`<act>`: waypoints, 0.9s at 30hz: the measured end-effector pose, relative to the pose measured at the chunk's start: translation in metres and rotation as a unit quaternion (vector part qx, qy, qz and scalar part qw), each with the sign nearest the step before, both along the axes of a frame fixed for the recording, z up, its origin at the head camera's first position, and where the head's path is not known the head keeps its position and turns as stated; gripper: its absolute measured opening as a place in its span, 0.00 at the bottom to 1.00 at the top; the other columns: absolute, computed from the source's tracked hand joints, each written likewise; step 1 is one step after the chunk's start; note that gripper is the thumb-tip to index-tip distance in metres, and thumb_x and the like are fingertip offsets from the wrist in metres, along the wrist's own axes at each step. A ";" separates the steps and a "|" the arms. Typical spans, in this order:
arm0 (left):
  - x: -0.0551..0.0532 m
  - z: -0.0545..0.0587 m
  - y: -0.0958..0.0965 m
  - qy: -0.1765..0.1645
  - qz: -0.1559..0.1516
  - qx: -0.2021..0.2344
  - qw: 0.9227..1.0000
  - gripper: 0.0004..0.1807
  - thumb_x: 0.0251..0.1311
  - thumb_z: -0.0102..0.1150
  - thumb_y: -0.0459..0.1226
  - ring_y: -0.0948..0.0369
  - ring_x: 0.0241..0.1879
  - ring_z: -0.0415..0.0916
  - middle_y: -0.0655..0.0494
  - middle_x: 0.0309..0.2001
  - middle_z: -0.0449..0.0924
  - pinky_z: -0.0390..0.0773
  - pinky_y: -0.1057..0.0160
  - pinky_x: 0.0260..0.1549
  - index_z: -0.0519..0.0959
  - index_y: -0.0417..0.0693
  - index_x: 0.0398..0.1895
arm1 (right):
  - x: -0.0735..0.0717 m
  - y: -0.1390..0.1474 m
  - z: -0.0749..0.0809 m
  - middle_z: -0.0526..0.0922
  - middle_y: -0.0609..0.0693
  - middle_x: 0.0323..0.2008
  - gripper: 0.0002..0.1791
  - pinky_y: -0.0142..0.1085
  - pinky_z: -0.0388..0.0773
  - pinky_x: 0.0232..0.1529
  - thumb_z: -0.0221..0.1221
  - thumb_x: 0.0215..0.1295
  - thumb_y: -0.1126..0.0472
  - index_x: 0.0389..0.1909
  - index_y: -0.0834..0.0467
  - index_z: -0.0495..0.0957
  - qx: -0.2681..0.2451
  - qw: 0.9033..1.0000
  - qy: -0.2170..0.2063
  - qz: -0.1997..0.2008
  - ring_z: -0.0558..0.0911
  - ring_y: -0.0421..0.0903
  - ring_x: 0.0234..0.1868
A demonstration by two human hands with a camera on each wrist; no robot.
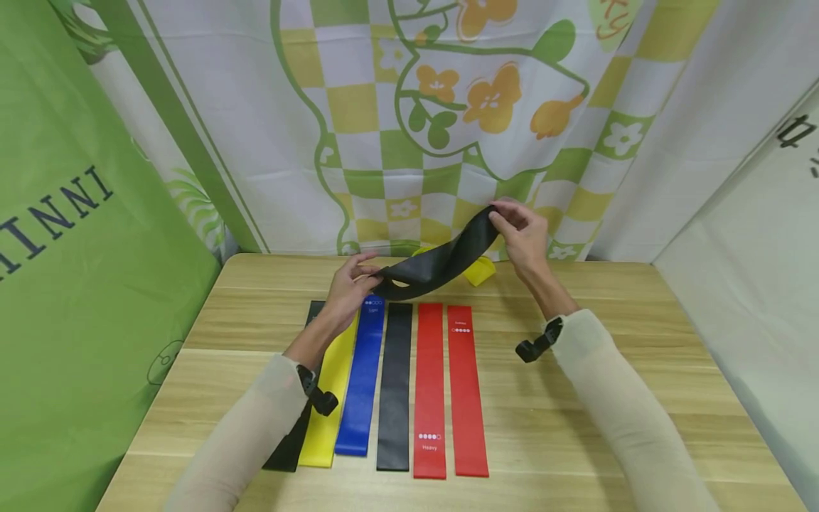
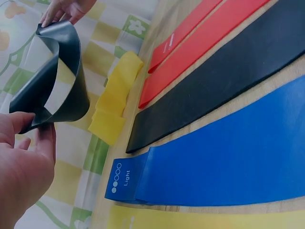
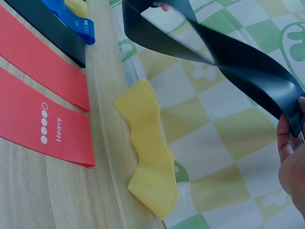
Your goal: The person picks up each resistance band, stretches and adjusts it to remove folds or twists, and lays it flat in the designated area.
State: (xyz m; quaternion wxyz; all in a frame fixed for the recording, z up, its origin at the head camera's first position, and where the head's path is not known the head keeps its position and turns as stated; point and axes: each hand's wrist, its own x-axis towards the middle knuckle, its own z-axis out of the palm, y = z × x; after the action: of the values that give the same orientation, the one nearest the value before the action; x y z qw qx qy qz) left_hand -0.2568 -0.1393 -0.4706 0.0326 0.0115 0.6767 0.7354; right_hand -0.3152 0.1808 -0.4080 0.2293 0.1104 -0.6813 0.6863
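Above the far edge of the table a black resistance loop band (image 1: 470,242) is stretched between both hands, twisted along its length. My left hand (image 1: 348,288) pinches its lower left end between thumb and fingers. At the raised right end, the thumb and fingers of my right hand (image 1: 526,235) grip it. In the left wrist view the band (image 2: 77,81) sags into an open loop. The right wrist view shows it crossing over itself. Behind it lies a crumpled yellow band (image 3: 147,148) at the table's back edge, partly covered in the head view.
On the wooden table (image 1: 576,427) several bands lie flat side by side: black (image 1: 281,455), yellow (image 1: 320,434), blue (image 1: 358,405) marked Light, another black (image 1: 394,391), and two red, one red band (image 1: 430,370) marked Heavy. A patterned curtain (image 1: 358,107) hangs right behind.
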 end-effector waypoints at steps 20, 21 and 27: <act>0.011 0.006 -0.007 -0.026 -0.053 0.004 0.998 0.30 0.70 0.65 0.29 0.58 0.48 0.82 0.45 0.53 0.84 0.75 0.43 0.67 0.73 0.50 0.75 | -0.006 0.016 -0.011 0.88 0.38 0.34 0.14 0.24 0.76 0.35 0.69 0.67 0.71 0.50 0.76 0.84 -0.004 1.000 -0.018 -0.018 0.81 0.36 0.32; 0.012 0.006 -0.008 -0.026 -0.057 0.000 0.998 0.30 0.71 0.65 0.29 0.58 0.48 0.81 0.46 0.52 0.83 0.74 0.42 0.67 0.73 0.50 0.75 | -0.006 0.017 -0.012 0.88 0.38 0.34 0.15 0.24 0.76 0.35 0.69 0.67 0.71 0.50 0.76 0.84 -0.003 1.000 -0.020 -0.020 0.81 0.35 0.32; 0.015 0.006 -0.010 -0.019 -0.084 -0.015 0.996 0.30 0.72 0.62 0.28 0.56 0.46 0.78 0.48 0.49 0.82 0.81 0.61 0.51 0.71 0.46 0.76 | 0.006 0.019 -0.004 0.88 0.39 0.34 0.15 0.24 0.76 0.36 0.67 0.67 0.73 0.51 0.79 0.82 -0.001 0.999 -0.030 -0.012 0.80 0.36 0.33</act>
State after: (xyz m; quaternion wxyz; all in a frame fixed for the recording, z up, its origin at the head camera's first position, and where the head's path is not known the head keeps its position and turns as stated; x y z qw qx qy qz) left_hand -0.2420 -0.1493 -0.4647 0.1070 0.0540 0.6834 0.7201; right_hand -0.3096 0.2000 -0.4123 0.2165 0.0813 -0.6883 0.6876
